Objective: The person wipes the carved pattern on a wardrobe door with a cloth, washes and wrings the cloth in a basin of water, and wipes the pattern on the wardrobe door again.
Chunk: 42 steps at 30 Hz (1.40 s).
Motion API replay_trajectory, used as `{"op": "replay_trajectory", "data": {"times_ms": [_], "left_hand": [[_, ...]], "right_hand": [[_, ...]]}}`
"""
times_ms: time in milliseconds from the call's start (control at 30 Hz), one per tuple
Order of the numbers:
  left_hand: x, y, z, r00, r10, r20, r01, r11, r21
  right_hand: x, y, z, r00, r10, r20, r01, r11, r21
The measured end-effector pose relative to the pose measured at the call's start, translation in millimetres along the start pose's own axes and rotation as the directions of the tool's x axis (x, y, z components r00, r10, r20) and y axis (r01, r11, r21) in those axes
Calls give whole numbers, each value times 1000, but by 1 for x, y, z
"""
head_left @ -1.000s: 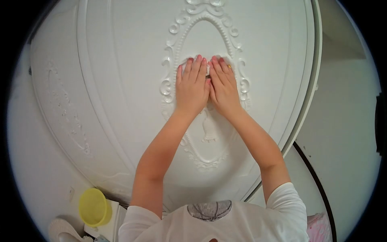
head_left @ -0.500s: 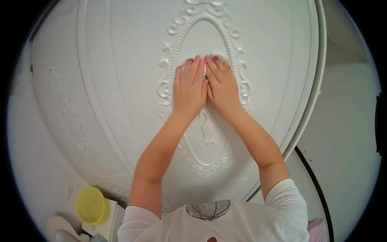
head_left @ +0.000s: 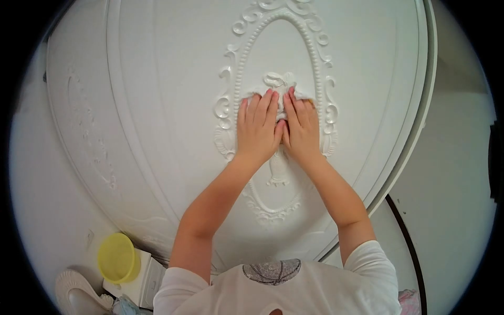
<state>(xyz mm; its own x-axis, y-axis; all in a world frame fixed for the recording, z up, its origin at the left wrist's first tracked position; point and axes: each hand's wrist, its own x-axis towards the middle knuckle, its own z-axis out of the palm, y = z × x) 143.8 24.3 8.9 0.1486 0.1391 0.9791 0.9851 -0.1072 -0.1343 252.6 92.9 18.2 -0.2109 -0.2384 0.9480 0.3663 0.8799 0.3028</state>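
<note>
My left hand (head_left: 256, 126) and my right hand (head_left: 303, 123) lie side by side, thumbs nearly touching, on a white carved panel (head_left: 184, 94). Both press down a white cloth (head_left: 303, 96) that shows only at the fingertips, with a small yellowish spot by my right fingers. Most of the cloth is hidden under the palms. Around the hands runs a raised oval frame (head_left: 239, 73) with beads and scrolls. A carved flower-like relief (head_left: 274, 80) rises just past my fingertips, and its vase-shaped foot (head_left: 277, 173) shows below my wrists.
At the lower left, a yellow tub (head_left: 118, 257) stands on a small white cabinet (head_left: 149, 278). Beside it is a white carved piece (head_left: 76, 289). The panel's curved edge (head_left: 420, 115) runs down the right side, and pink fabric (head_left: 409, 302) lies at the lower right.
Both hands have slid down the panel toward me with the cloth, uncovering the upper relief. The view has shifted slightly.
</note>
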Motion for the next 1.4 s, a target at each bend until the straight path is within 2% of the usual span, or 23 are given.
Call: {"op": "replay_trajectory", "data": {"times_ms": [300,500,600,700,800,900,1100,1200,1300,1400], "left_hand": [[45,-15,-13,990,131,-52,-131,991,-5],[35,-15,-16,986,153,-64,-158,984,-79],[39,-13,-13,986,136,-94,-148,979,-137],[42,-11,-9,985,133,-114,-144,986,-90],[36,-9,-6,990,94,-103,-103,991,-88],[27,-5,-3,991,107,-86,-111,993,-36],[45,-15,8,987,119,-108,-112,991,68],[39,-17,4,985,110,-130,-102,993,61],[37,-13,-6,994,32,-100,-29,999,27],[40,-1,-15,998,-19,-58,32,970,242]], "right_hand": [[43,12,-9,993,-119,5,119,993,9],[30,11,-14,994,-71,86,63,994,93],[38,13,0,984,-107,-142,138,964,226],[39,12,1,993,-50,-104,70,978,197],[28,9,4,996,79,-39,-65,960,271],[24,3,3,997,42,-71,-24,971,236],[48,9,3,999,-33,-22,32,999,-10],[48,12,-4,997,-65,45,62,996,69],[46,5,-16,999,-1,37,4,997,-78],[50,7,-11,999,-52,-9,49,979,-200]]}}
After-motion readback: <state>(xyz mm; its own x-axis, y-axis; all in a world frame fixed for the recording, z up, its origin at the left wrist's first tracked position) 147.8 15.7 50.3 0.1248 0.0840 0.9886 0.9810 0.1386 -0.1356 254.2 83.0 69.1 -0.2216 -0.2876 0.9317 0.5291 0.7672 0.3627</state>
